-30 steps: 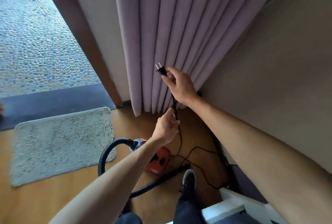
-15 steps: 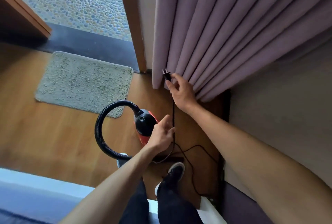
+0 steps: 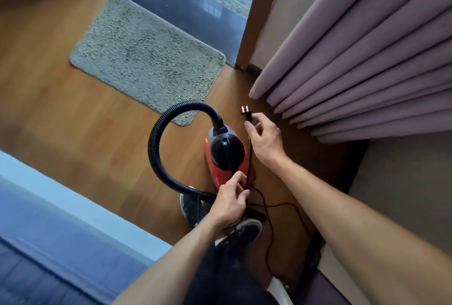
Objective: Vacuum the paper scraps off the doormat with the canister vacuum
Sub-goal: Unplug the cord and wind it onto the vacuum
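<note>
A red and black canister vacuum (image 3: 226,155) stands on the wooden floor with its black ribbed hose (image 3: 159,143) looping to the left. My right hand (image 3: 265,142) pinches the black power cord just below the plug (image 3: 245,111), which points up with its two prongs bare. My left hand (image 3: 230,200) grips the same cord (image 3: 249,165) lower down, in front of the vacuum. More cord lies in loops on the floor by my feet. The grey shaggy doormat (image 3: 149,57) lies beyond the vacuum; no paper scraps can be made out on it.
Mauve curtains (image 3: 367,72) hang at the right against a beige wall. A wooden door frame (image 3: 254,16) and dark threshold lead to a pebbled surface outside. A blue and white bed edge (image 3: 61,219) fills the lower left. My dark shoes stand below the vacuum.
The view has tilted down and swung right to left. My right hand with the plug came away from the curtain and down toward the vacuum. Both hands keep hold of the cord.
</note>
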`<state>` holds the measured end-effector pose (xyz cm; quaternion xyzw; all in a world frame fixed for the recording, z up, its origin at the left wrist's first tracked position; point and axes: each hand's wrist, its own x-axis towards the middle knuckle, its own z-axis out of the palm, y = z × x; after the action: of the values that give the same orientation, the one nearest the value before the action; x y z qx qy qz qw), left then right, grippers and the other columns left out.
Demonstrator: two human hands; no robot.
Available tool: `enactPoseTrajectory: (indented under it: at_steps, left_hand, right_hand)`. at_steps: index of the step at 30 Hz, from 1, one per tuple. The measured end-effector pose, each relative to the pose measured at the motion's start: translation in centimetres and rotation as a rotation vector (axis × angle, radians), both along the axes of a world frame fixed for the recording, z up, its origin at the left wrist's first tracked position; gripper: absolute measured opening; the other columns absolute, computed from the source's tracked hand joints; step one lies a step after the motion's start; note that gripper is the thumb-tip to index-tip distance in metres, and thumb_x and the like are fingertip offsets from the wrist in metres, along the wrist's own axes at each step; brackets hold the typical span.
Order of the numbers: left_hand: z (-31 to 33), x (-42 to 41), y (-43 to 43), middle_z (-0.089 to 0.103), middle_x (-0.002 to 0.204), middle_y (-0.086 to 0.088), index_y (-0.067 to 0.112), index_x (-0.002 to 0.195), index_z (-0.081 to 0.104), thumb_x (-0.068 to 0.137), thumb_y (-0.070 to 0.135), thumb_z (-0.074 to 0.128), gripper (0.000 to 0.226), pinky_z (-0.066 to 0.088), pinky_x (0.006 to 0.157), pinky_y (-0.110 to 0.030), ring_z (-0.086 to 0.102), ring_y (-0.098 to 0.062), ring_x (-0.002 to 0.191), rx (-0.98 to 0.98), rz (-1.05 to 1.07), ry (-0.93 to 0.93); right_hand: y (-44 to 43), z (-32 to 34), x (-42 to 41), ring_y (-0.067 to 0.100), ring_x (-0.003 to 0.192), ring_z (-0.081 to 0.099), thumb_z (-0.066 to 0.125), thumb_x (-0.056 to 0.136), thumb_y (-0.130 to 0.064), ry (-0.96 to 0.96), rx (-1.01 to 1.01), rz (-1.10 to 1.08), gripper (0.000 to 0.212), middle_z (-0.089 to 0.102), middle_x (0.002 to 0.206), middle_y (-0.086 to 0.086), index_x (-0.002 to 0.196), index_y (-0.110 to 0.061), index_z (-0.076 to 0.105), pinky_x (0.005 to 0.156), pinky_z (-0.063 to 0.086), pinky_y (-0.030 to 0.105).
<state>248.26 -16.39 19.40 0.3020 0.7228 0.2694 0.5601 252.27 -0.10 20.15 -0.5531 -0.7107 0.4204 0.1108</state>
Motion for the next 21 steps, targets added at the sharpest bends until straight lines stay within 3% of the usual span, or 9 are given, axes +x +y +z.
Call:
enactPoseTrajectory:
  at_steps: [4,11,17,21]
  left_hand:
    - [-5.3,-0.2,-1.1,0.056,0.071,0.001,0.028,0.097,0.046,0.095,0.013,0.057,0.018,0.04,0.062,-0.011,0.049,-0.005,0.062,-0.042,0.047,-0.016]
    - [-13.5,1.1,-2.3,0.053,0.067,0.004,0.026,0.097,0.051,0.094,0.012,0.058,0.016,0.045,0.064,-0.019,0.05,-0.007,0.06,-0.104,0.142,-0.058]
    - [-18.5,2.9,-3.0,0.051,0.065,0.007,0.022,0.098,0.053,0.093,0.013,0.06,0.013,0.046,0.065,-0.024,0.048,-0.006,0.06,-0.164,0.203,-0.052]
    - [-20.7,3.5,-2.9,0.056,0.073,0.008,0.022,0.098,0.053,0.093,0.017,0.061,0.01,0.043,0.067,-0.023,0.053,-0.005,0.066,-0.202,0.254,-0.046]
  right_hand:
    - [-1.1,-5.9,-1.0,0.014,0.068,0.055,0.056,0.097,-0.032,-0.04,-0.046,0.054,0.02,0.054,0.067,-0.007,0.111,-0.021,0.065,0.064,0.044,0.031]
    - [-2.1,-15.4,-0.9,0.017,0.079,0.06,0.053,0.097,-0.04,-0.136,-0.083,0.115,0.028,0.062,0.081,-0.001,0.12,-0.027,0.061,0.068,0.046,0.03]
    - [-3.2,-20.9,-0.2,0.015,0.08,0.056,0.054,0.097,-0.039,-0.207,-0.046,0.166,0.031,0.053,0.091,0.0,0.123,-0.025,0.06,0.072,0.052,0.033]
    - [-3.8,-22.7,-0.2,0.012,0.086,0.052,0.052,0.098,-0.039,-0.22,-0.022,0.184,0.035,0.046,0.102,-0.001,0.129,-0.023,0.058,0.071,0.046,0.025]
